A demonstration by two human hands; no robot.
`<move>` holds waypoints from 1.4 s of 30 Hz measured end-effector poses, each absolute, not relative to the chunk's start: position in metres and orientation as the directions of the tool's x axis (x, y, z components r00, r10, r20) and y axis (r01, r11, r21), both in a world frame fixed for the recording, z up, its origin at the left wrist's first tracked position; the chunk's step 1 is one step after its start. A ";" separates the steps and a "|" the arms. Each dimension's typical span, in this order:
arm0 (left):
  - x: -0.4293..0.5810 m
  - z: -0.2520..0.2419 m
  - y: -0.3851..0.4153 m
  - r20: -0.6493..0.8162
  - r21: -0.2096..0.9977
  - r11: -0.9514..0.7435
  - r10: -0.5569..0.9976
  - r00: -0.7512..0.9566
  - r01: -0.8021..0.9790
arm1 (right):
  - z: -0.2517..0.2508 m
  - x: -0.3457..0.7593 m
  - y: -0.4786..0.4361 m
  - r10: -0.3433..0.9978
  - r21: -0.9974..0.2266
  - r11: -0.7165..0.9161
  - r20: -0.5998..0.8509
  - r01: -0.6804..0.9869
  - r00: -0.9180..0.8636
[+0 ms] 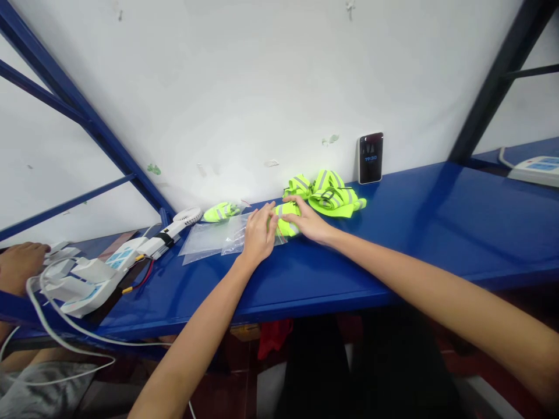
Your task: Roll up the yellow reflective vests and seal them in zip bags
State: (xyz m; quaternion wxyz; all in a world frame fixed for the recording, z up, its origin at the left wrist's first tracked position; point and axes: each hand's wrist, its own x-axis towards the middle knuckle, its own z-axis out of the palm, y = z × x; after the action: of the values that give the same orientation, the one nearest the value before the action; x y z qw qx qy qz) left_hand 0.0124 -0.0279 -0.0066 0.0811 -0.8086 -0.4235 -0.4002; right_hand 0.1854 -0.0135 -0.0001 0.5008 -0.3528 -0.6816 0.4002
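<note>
Between my hands lies a folded neon-yellow reflective strap bundle [287, 216] with grey bands, on the blue table. My right hand [311, 223] grips it from the right, thumb and fingers curved around its side. My left hand [261, 234] is closed at the bundle's left side, on the clear zip bag [234, 240] there; its fingertips are partly hidden. A bit of red shows at the bag's edge by the bundle. More clear bags [201, 240] lie flat left of my left hand. Behind my right hand sit loose reflective straps [334, 196] with dark buckles.
A packed yellow bundle [220, 212] and a white handheld fan [187, 216] lie left, near a power strip [94, 291] with chargers and cables. A phone [371, 158] leans on the wall. Another person's hand [21, 265] is at far left. Blue frame posts flank the table.
</note>
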 end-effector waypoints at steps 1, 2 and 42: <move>0.013 -0.006 -0.029 0.695 0.203 -0.632 0.631 0.345 0.748 | 0.000 0.187 -0.012 0.890 -0.906 0.417 0.388 0.080 -0.237; 0.013 -0.005 -0.030 0.671 0.193 -0.635 0.642 0.371 0.748 | 0.001 0.189 -0.010 0.897 -0.912 0.403 0.377 0.077 -0.230; 0.025 -0.006 -0.034 0.587 0.067 -0.445 0.741 0.325 0.893 | 0.001 0.186 -0.011 0.878 -0.952 0.288 0.305 -0.101 -0.369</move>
State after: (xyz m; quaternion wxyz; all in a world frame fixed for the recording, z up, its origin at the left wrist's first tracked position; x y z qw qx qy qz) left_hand 0.0246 -0.0342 -0.0061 0.1357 -0.8026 -0.5091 -0.2798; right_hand 0.1855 -0.0115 0.0007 0.4746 -0.3001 -0.6472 0.5156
